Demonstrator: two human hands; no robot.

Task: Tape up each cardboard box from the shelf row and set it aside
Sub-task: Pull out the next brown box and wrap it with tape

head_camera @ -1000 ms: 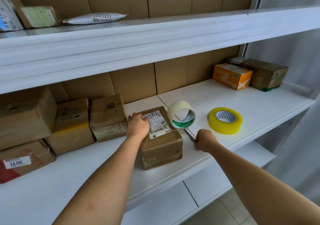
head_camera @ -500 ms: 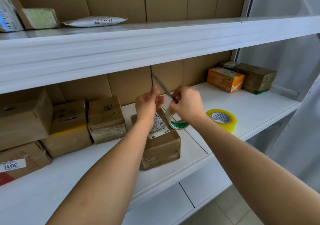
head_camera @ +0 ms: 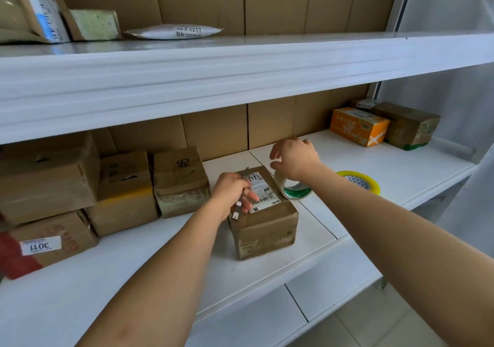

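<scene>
Under left hand (head_camera: 232, 194), gripping cutter (head_camera: 236, 211): box (head_camera: 267, 218); right hand (head_camera: 295, 159) half-open, touching tape roll (head_camera: 290, 186).

We found the widest bare stretch of the middle shelf (head_camera: 374, 175) on the right, between the yellow tape roll (head_camera: 359, 181) near the front edge and the orange box (head_camera: 358, 126) with the brown box (head_camera: 406, 124) at the back corner. To the left, a row of cardboard boxes (head_camera: 125, 186) crowded the back wall, leaving only a front strip free. The labelled box (head_camera: 264, 221) and the clear tape roll (head_camera: 292, 186) just beside it blocked the centre. The upper shelf (head_camera: 240, 65) overhung everything, limiting headroom.
</scene>
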